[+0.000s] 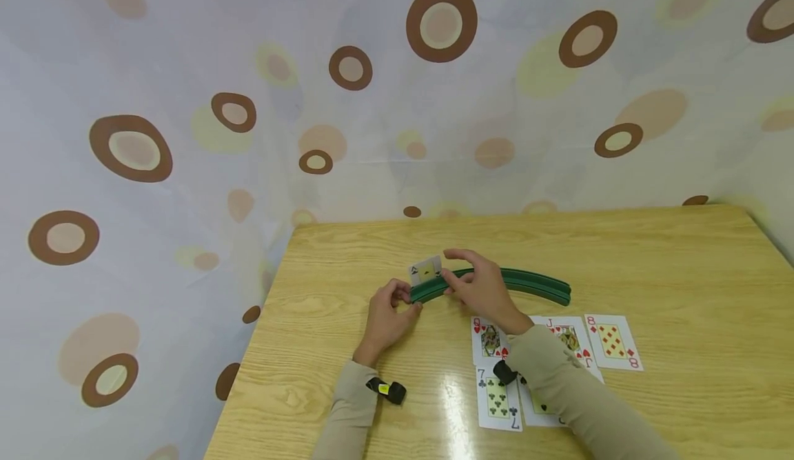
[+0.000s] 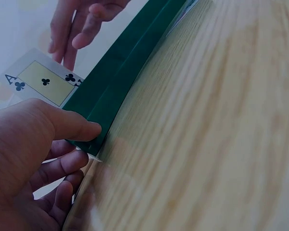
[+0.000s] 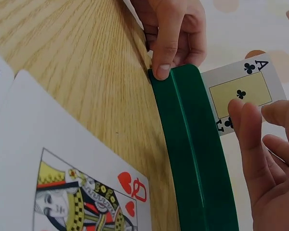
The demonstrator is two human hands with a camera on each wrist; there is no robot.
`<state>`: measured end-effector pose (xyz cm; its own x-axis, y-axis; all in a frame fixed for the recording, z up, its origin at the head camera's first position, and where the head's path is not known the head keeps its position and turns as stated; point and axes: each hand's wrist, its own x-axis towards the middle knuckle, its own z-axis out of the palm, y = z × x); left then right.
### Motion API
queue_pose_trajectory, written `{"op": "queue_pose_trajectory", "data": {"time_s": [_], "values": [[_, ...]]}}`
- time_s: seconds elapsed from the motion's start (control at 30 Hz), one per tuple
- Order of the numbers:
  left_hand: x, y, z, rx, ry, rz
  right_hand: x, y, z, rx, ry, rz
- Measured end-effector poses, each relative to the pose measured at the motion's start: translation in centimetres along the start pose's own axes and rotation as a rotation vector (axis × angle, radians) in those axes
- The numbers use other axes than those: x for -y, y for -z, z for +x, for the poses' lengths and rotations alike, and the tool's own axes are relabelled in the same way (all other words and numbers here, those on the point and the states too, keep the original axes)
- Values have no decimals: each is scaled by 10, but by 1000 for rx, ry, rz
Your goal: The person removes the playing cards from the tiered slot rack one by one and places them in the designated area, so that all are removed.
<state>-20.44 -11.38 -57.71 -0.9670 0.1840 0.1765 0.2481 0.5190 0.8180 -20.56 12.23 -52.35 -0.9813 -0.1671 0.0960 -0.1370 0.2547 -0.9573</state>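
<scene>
A curved green playing-card holder (image 1: 535,283) lies on the table, with an ace of clubs (image 1: 424,272) standing in its left end, tilted slightly. My left hand (image 1: 383,318) pinches that end, thumb on the front face and curled fingers behind and below, as the left wrist view shows. Close to the ace's right edge is my right hand (image 1: 485,291), its index finger extended and its thumb near the card. In the right wrist view its fingertips (image 3: 250,111) overlap the ace's face; whether they touch it I cannot tell.
Face up in front of the holder lie a queen of hearts (image 1: 489,341), a jack of hearts (image 1: 567,336), an eight of diamonds (image 1: 613,343) and a seven of clubs (image 1: 497,399). My right sleeve (image 1: 577,391) partly covers another card (image 1: 538,412). A patterned wall covering (image 1: 384,115) rises behind the table.
</scene>
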Motion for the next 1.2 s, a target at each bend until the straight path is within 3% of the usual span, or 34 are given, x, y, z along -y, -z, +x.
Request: {"op": "queue_pose_trajectory", "data": {"time_s": [0.23,0.53,1.2], "values": [[-4,1,-1,-10,-2,-14,-4,-3,3,-8,-33,5],[-5,1,-1,-5,5,-20,-12,-8,9,-61,-7,32],[-4,0,-1,-15,-18,-15,-12,-15,8,-87,-8,24]]}}
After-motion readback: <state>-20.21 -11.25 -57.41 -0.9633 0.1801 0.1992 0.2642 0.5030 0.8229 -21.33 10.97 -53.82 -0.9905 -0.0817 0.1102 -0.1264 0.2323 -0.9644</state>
